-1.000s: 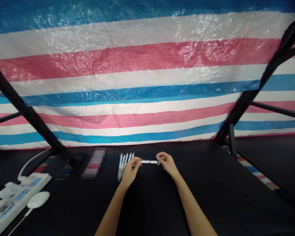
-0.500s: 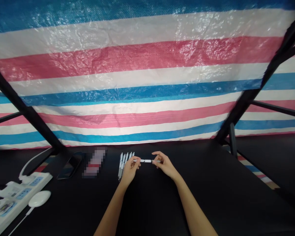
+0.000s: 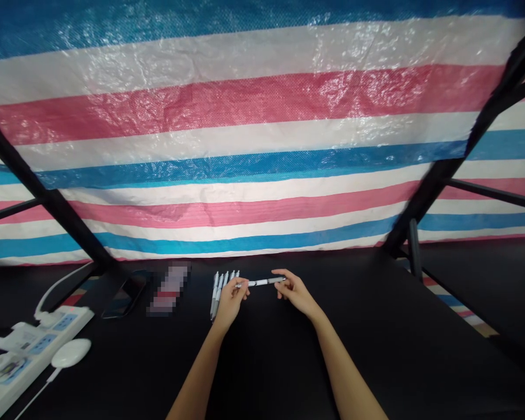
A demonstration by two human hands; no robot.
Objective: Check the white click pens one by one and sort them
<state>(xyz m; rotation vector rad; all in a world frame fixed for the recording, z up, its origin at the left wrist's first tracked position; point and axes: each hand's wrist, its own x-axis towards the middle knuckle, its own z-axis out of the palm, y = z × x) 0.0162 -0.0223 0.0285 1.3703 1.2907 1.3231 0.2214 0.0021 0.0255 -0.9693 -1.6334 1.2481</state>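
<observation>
Pen [image 3: 261, 282] pinched, partly hidden, in left hand [image 3: 231, 300], grip of right hand [image 3: 296, 294] unclear

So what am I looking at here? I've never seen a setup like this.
There's no robot, just a person's bare hands, seen from a camera worn on their head, looking forward and down. The left hand grips one end of a pen; the right hand's fingers are at its other end. On the black table, similar pens lie side by side. Further left are a pixelated item, a phone, and a white power strip. Behind hangs a striped sheet.
</observation>
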